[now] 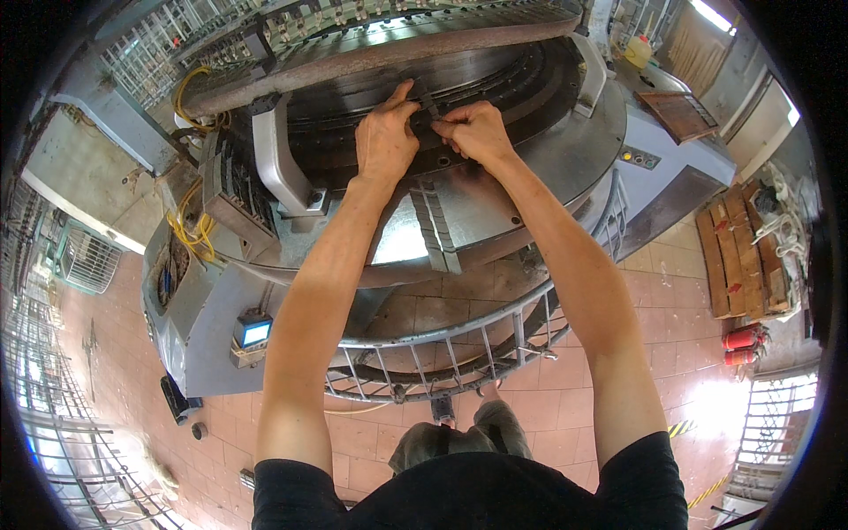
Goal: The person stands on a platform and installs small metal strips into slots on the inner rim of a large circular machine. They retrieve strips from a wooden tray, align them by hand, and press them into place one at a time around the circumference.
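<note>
Both of my arms reach forward over a large round machine with a dark metal ring (336, 141). A short dark metal strip (425, 99) lies between my hands at the ring. My right hand (480, 134) pinches its near end between thumb and fingers. On its left, my left hand (385, 137) has the index finger stretched out and the thumb apart from it, close to the strip; its other fingers are curled and partly hidden. Nearer me, two long dark notched strips (433, 228) rest side by side on the shiny metal plate (481, 208).
A thick curved rim (397, 46) overhangs my hands, and a metal bracket (284, 159) stands left of them. A curved guard rail (424, 353) runs in front of my legs. At the left is a small lit screen (256, 333); wooden pallets (740, 252) stand far right.
</note>
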Motion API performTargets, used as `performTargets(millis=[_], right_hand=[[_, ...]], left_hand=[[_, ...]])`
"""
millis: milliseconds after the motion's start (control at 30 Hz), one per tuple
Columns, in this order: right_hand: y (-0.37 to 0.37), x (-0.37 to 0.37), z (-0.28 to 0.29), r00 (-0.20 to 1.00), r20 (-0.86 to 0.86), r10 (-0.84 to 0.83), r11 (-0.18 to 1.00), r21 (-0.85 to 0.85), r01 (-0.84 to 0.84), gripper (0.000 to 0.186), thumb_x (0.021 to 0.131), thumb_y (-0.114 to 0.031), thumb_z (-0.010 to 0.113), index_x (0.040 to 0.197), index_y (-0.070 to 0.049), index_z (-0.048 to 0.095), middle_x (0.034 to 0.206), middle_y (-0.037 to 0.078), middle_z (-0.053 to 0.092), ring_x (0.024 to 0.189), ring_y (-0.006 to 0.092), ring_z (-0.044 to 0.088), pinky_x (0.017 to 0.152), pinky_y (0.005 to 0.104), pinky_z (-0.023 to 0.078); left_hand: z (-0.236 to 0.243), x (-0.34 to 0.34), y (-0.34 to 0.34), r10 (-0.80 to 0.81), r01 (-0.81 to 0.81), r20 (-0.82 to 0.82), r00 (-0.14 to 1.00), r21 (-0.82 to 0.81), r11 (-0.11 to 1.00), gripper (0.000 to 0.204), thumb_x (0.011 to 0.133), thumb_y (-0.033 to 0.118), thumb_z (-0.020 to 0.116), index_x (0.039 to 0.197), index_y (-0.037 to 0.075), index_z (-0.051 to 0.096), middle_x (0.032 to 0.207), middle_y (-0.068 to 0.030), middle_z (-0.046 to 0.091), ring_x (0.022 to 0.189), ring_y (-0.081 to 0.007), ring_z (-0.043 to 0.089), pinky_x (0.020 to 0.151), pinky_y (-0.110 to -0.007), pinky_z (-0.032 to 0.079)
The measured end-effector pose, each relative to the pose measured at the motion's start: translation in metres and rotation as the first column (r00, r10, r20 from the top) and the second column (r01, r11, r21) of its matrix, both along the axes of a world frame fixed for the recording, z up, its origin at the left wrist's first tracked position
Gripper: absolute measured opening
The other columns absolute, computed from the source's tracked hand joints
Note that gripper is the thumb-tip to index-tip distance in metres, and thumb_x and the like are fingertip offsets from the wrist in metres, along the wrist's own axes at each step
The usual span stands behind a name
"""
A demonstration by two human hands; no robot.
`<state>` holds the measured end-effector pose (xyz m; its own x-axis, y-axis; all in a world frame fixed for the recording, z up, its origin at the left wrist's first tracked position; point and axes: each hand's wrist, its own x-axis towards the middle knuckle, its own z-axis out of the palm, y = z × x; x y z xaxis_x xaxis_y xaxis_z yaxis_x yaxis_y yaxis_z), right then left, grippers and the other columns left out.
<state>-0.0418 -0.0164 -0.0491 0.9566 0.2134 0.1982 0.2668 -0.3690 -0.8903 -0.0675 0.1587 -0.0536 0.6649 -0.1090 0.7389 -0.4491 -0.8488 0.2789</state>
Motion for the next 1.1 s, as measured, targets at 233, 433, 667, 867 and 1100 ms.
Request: performTargets(millis=[233,433,667,867,1100], right_hand=[[-0.0003,0.0005,-0.0008,1.000,0.022,-0.005,1.000,-0.024,0.006,0.026,0.084,-0.023,0.076,0.084,0.004,0.077,0.065,0.010,0.069,0.055,0.0158,0.065,0.054,0.0305,0.052],[0.0003,0.0019,-0.0021,1.000,0.022,-0.004,1.000,-0.008,0.005,0.026,0.083,-0.023,0.076,0.083,0.003,0.077,0.065,0.010,0.069,0.055,0.0163,0.065,0.055,0.0310,0.053],[0.0001,0.0012,-0.0015,1.000,0.017,-0.015,1.000,-0.021,0.015,0.025,0.083,-0.022,0.076,0.087,0.003,0.078,0.065,0.011,0.069,0.056,0.0165,0.066,0.056,0.0310,0.053],[0.0001,0.0004,-0.0008,1.000,0.022,-0.016,1.000,-0.026,0.016,0.025,0.084,-0.022,0.075,0.088,0.003,0.078,0.065,0.011,0.069,0.057,0.0166,0.066,0.057,0.0316,0.053],[0.0006,-0.0014,0.0010,1.000,0.020,-0.021,0.999,-0.032,0.022,0.025,0.084,-0.022,0.075,0.085,0.003,0.078,0.062,0.011,0.067,0.056,0.0161,0.064,0.056,0.0317,0.052]], left_hand=[[-0.0012,0.0012,0.0007,0.003,-0.003,-0.002,1.000,0.003,1.000,0.027,0.077,-0.008,0.062,0.098,0.004,0.074,0.138,-0.0057,0.062,0.107,-0.0318,0.069,0.090,-0.040,0.057],[-0.0017,0.0012,0.0007,0.003,-0.003,0.007,1.000,0.006,1.000,0.026,0.077,-0.008,0.063,0.099,0.003,0.074,0.138,-0.0044,0.062,0.105,-0.0314,0.070,0.089,-0.040,0.057],[-0.0003,0.0004,-0.0005,0.011,-0.011,-0.004,1.000,0.025,1.000,0.026,0.079,-0.007,0.064,0.100,0.004,0.075,0.140,-0.0019,0.061,0.103,-0.0304,0.070,0.089,-0.039,0.057],[-0.0003,0.0002,-0.0001,0.013,-0.012,-0.013,1.000,0.031,0.999,0.025,0.079,-0.007,0.064,0.100,0.003,0.074,0.140,-0.0022,0.061,0.103,-0.0305,0.070,0.088,-0.039,0.057],[0.0000,-0.0003,-0.0005,0.000,0.000,0.007,1.000,0.022,1.000,0.025,0.079,-0.007,0.063,0.100,0.003,0.074,0.140,-0.0026,0.061,0.104,-0.0306,0.070,0.089,-0.039,0.057]])
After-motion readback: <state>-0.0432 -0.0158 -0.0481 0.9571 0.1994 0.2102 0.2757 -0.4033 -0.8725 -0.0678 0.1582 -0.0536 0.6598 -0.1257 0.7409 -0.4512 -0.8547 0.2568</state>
